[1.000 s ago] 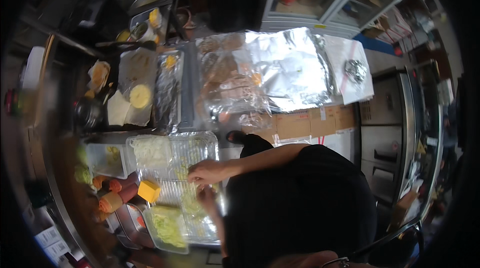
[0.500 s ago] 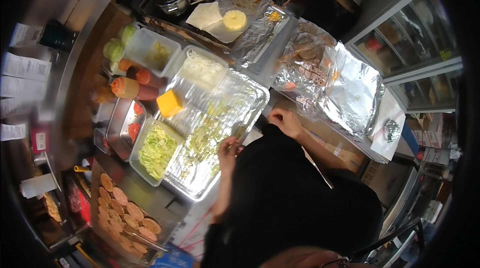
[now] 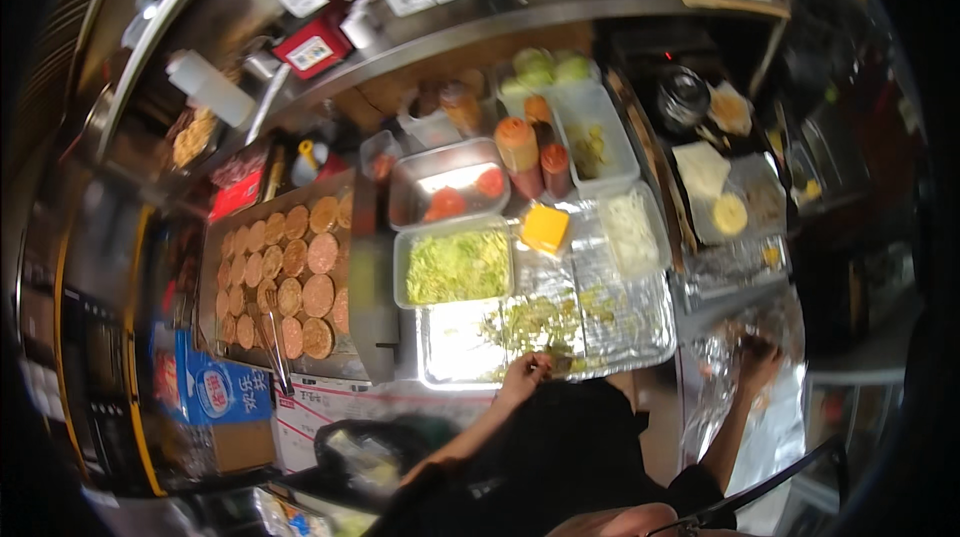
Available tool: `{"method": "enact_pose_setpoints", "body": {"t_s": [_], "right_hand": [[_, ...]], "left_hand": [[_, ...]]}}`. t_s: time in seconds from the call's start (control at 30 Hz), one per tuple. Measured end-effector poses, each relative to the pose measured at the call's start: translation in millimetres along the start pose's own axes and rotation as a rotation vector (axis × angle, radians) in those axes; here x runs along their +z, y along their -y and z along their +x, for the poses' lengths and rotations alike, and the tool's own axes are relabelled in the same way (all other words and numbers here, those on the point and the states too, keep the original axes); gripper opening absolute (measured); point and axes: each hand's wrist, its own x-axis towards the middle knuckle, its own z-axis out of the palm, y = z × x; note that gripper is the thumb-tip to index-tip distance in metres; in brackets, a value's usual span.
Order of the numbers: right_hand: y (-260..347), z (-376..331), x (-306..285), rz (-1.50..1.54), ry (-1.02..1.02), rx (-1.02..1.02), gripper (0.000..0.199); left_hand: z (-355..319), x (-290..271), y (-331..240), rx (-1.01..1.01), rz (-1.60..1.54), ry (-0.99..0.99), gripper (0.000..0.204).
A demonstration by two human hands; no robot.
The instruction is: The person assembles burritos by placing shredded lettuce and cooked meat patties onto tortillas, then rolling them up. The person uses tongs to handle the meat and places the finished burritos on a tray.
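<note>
My left hand (image 3: pixel 524 377) is at the near edge of a foil-lined metal tray (image 3: pixel 450 349), its fingers curled together. Whatever they hold, if anything, is too small to make out. Shredded lettuce scraps (image 3: pixel 535 325) lie scattered on the tray just beyond. On the tray stand a tub of shredded lettuce (image 3: pixel 458 267), a stack of orange-yellow cheese slices (image 3: pixel 545 229) and a tub of sliced white onion (image 3: pixel 632 229). To the right, my right hand (image 3: pixel 758 359) reaches over crumpled foil (image 3: pixel 735 407) with its fingers bent inward and blurred; their contents are hidden.
A metal tray of round browned patties (image 3: pixel 290 277) with tongs (image 3: pixel 272 342) stands at left. Behind the foil tray are a pan of tomato slices (image 3: pixel 450 182), sauce bottles (image 3: pixel 518 152) and a pickle tub (image 3: pixel 597 142). A dark griddle (image 3: pixel 690 102) lies far right.
The view has swung left, bringing the whole patty tray into sight. My right hand has moved from close to my body out over the foil at right. My left hand stays by the tray's near edge.
</note>
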Motion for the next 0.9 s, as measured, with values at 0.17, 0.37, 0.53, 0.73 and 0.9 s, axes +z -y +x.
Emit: {"method": "enact_pose_setpoints", "body": {"t_s": [0.17, 0.37, 0.53, 0.73, 0.9], "right_hand": [[113, 22, -73, -0.23, 0.47, -0.181, 0.029], [277, 81, -53, 0.267, 0.55, -0.378, 0.026], [448, 118, -8, 0.588, 0.666, -0.805, 0.031], [599, 164, 35, 0.948, 0.594, -0.92, 0.028], [690, 198, 37, 1.14, 0.335, -0.918, 0.028]], "left_hand": [[-2, 7, -22, -0.01, 0.095, -0.074, 0.011], [-2, 18, -20, -0.012, 0.179, -0.041, 0.013], [-10, 16, -13, 0.03, 0.107, -0.133, 0.017], [-43, 7, 19, -0.046, 0.124, -0.395, 0.026], [-62, 4, 18, -0.089, -0.035, -0.526, 0.03]]}}
